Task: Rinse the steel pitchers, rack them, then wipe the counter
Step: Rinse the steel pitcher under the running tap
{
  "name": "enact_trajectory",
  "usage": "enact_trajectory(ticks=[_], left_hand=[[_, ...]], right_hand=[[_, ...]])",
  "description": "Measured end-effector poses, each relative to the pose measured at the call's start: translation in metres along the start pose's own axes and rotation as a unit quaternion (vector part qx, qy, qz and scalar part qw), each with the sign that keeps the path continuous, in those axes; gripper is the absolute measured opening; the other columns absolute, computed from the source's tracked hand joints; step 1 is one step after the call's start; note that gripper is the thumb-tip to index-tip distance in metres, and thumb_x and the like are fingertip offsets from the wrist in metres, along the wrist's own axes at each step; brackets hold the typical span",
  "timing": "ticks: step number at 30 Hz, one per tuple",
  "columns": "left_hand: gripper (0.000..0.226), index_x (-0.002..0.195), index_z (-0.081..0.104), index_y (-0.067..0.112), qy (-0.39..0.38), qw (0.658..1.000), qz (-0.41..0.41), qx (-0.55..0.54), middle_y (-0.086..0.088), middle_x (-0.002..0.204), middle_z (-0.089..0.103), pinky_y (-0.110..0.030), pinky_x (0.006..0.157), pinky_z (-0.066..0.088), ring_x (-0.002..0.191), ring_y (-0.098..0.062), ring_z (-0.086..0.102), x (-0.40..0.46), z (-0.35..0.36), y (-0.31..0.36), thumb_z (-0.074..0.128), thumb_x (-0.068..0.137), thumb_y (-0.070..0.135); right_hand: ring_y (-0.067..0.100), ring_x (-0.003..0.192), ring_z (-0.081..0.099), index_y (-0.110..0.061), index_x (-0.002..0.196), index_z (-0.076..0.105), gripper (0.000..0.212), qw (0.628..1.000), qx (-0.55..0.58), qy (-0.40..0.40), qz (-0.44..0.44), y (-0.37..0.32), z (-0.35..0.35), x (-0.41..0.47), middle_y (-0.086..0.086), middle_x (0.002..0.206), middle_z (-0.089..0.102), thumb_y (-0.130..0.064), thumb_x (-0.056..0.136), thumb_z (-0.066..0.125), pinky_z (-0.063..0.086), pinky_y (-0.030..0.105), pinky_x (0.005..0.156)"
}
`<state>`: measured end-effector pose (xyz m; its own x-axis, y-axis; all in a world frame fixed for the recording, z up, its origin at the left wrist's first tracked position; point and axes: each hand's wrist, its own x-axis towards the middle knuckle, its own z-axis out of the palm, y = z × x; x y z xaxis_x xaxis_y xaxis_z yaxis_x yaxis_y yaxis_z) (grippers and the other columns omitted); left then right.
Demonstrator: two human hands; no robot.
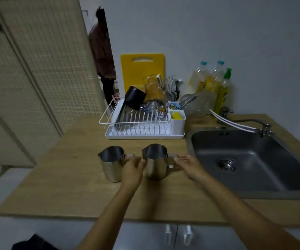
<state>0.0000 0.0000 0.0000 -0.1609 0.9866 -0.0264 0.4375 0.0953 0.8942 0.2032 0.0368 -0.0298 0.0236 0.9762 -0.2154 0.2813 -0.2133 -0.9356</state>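
Reaching with both hands toward two polished steel pitchers standing upright on the wooden tabletop. Left hand sits between the two, fingers loosely spread and up against the handle of the left steel pitcher; contact looks likely but no closed grip is visible. Right hand has straight, relaxed fingers at the handle of the right steel pitcher, touching or just short of it; nothing is clamped yet.

Both pitchers are empty as far as the open mouths show, spouts pointing away to the left of each hand, handles facing right. The dark steel sink lies just right of the right hand; its tap is beyond it. The white wire dish rack sits straight ahead of both hands, already loaded with a black cup, glassware and utensils. A yellow cutting board leans on the wall behind the rack.

Handling judgement: thin-walled steel, rigid, light when empty, not fragile. The smooth body will be slippery once wet, so take each by the handle loop, fingers through, thumb on top. Rinsing is not yet started; the rack has little free room near its front.
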Motion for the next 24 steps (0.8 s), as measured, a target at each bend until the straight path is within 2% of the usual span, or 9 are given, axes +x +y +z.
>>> enact_trajectory(ticks=[2, 4, 6, 9, 12, 15, 17, 20, 24], left_hand=[[0.029, 0.116, 0.058, 0.013, -0.018, 1.0, 0.003, -0.006, -0.009, 0.111, 0.063, -0.032, 0.082, 0.045, 0.101, -0.02, 0.059, 0.007, 0.003, -0.002, 0.039, 0.099, 0.026], [0.033, 0.117, 0.054, 0.016, -0.04, 0.997, -0.004, -0.063, 0.0, 0.112, 0.058, -0.029, 0.084, 0.037, 0.106, -0.014, 0.054, 0.011, 0.008, -0.004, 0.031, 0.101, 0.033], [0.037, 0.123, 0.05, 0.021, -0.063, 0.99, -0.027, -0.122, 0.004, 0.12, 0.053, -0.027, 0.091, 0.034, 0.112, -0.009, 0.047, 0.018, 0.014, -0.008, 0.027, 0.101, 0.038], [0.045, 0.133, 0.048, 0.024, -0.105, 0.975, -0.047, -0.187, 0.001, 0.137, 0.052, -0.027, 0.101, 0.034, 0.121, -0.011, 0.046, 0.033, 0.019, -0.019, 0.027, 0.099, 0.045], [0.047, 0.136, 0.047, 0.022, -0.12, 0.964, -0.061, -0.231, 0.0, 0.138, 0.052, -0.036, 0.111, 0.035, 0.126, -0.015, 0.048, 0.041, 0.022, -0.027, 0.03, 0.098, 0.044], [0.043, 0.135, 0.048, 0.024, -0.131, 0.956, -0.038, -0.259, 0.003, 0.137, 0.053, -0.039, 0.114, 0.034, 0.128, -0.013, 0.047, 0.045, 0.024, -0.035, 0.033, 0.098, 0.041], [0.037, 0.131, 0.05, 0.03, -0.147, 0.952, -0.03, -0.266, 0.008, 0.134, 0.054, -0.035, 0.112, 0.036, 0.126, -0.009, 0.049, 0.049, 0.029, -0.037, 0.033, 0.099, 0.038], [0.03, 0.121, 0.052, 0.036, -0.179, 0.946, -0.021, -0.268, 0.013, 0.125, 0.058, -0.024, 0.1, 0.042, 0.118, -0.002, 0.052, 0.054, 0.04, -0.03, 0.032, 0.1, 0.035], [0.027, 0.109, 0.058, 0.035, -0.217, 0.932, -0.021, -0.289, 0.015, 0.113, 0.063, -0.019, 0.091, 0.045, 0.109, -0.001, 0.057, 0.058, 0.067, -0.005, 0.032, 0.1, 0.032]], right_hand=[[0.014, 0.094, 0.055, -0.022, 0.114, 0.055, 0.032, 0.998, 0.052, 0.013, 0.034, 0.0, 0.007, 0.006, 0.006, 0.123, 0.059, -0.041, 0.089, 0.056, 0.044, 0.023, 0.069], [0.024, 0.105, 0.056, -0.022, 0.121, 0.052, 0.036, 0.994, 0.09, 0.006, 0.068, -0.004, 0.012, 0.006, 0.006, 0.128, 0.054, -0.042, 0.091, 0.052, 0.049, 0.034, 0.086], [0.033, 0.114, 0.055, -0.022, 0.125, 0.05, 0.036, 0.989, 0.122, -0.006, 0.085, -0.004, 0.018, 0.007, 0.01, 0.13, 0.052, -0.039, 0.093, 0.051, 0.045, 0.042, 0.1], [0.027, 0.104, 0.06, -0.022, 0.122, 0.053, 0.034, 0.982, 0.172, 0.012, 0.074, 0.002, 0.028, 0.012, 0.008, 0.123, 0.055, -0.037, 0.092, 0.054, 0.048, 0.036, 0.097], [0.024, 0.103, 0.063, -0.024, 0.102, 0.062, 0.017, 0.978, 0.196, 0.054, 0.047, 0.013, 0.036, 0.016, 0.009, 0.118, 0.062, -0.035, 0.09, 0.056, 0.052, 0.033, 0.091], [0.024, 0.097, 0.066, -0.023, 0.096, 0.061, 0.011, 0.974, 0.212, 0.082, 0.015, 0.016, 0.04, 0.015, 0.008, 0.109, 0.066, -0.031, 0.091, 0.055, 0.053, 0.03, 0.084], [0.023, 0.093, 0.066, -0.02, 0.096, 0.06, 0.011, 0.969, 0.226, 0.102, 0.004, 0.017, 0.04, 0.014, 0.005, 0.103, 0.067, -0.028, 0.092, 0.054, 0.052, 0.027, 0.08], [0.018, 0.095, 0.065, -0.014, 0.106, 0.057, 0.019, 0.965, 0.226, 0.129, -0.019, 0.02, 0.03, 0.011, 0.003, 0.102, 0.066, -0.026, 0.092, 0.055, 0.051, 0.024, 0.079], [0.01, 0.088, 0.063, -0.022, 0.092, 0.059, 0.008, 0.957, 0.231, 0.163, -0.058, 0.022, 0.002, 0.007, -0.003, 0.092, 0.068, -0.029, 0.089, 0.058, 0.05, 0.017, 0.072]])
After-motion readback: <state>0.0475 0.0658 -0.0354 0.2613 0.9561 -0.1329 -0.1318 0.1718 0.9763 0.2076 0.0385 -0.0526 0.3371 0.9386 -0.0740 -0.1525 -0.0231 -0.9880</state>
